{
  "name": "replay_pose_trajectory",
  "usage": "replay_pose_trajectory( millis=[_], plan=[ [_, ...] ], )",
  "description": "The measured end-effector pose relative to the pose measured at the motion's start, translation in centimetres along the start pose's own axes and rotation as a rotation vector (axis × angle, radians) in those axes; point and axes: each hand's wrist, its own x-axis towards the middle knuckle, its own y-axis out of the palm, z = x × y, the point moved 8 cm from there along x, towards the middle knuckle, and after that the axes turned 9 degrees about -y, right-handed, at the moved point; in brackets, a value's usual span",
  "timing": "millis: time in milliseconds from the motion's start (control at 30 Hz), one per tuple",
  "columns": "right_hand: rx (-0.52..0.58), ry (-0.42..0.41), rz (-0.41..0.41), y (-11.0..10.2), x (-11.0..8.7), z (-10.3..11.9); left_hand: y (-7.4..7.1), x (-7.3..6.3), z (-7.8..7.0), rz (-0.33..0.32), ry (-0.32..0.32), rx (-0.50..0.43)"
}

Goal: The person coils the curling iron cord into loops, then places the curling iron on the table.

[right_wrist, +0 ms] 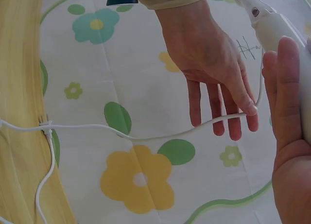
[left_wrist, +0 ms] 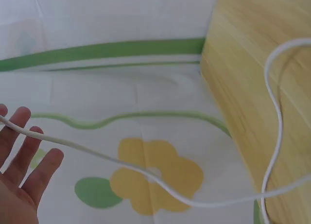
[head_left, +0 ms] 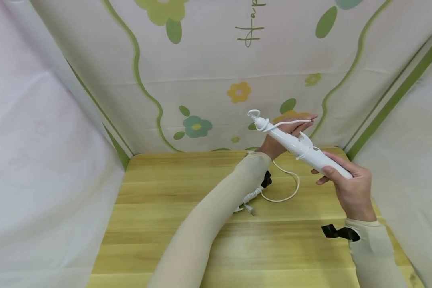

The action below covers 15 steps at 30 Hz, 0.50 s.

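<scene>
A slim white curling iron (head_left: 291, 144) is tilted up above the table, its lower end gripped by my right hand (head_left: 354, 186). White cord (head_left: 280, 125) wraps around its upper end, where a small loop sticks out. My left hand (head_left: 286, 134) reaches behind the iron with fingers extended. In the right wrist view, the left thumb and fingers (right_wrist: 223, 85) pinch the cord (right_wrist: 165, 136), which runs on toward the table. The left wrist view has that cord (left_wrist: 107, 158) crossing the fingers.
On the wooden table (head_left: 147, 224), a coiled cord (head_left: 252, 195) and a plug (head_left: 250, 209) lie partly hidden under my left forearm. Another plug (right_wrist: 46, 126) lies at the table's back edge. Flower-printed white cloth (head_left: 201, 80) hangs behind, with cloth walls on both sides.
</scene>
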Motion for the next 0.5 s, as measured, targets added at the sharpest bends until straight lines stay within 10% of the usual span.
replay_pose_trajectory(
  millis=[100,233,333,500],
  plan=[
    [-0.006,-0.012,-0.002,0.0,0.1,0.3,0.6,0.0,-0.7,0.035,-0.021,-0.057],
    [-0.015,-0.014,-0.026,-0.2,0.1,0.7,0.8,0.0,-2.6,-0.084,0.091,0.287],
    [-0.024,-0.016,-0.044,-0.5,0.1,1.1,1.1,0.1,-3.3,-0.138,0.064,0.451],
    [-0.036,-0.021,-0.037,-0.5,0.1,1.6,2.9,0.7,-3.8,0.112,-0.149,-0.072]
  ],
)
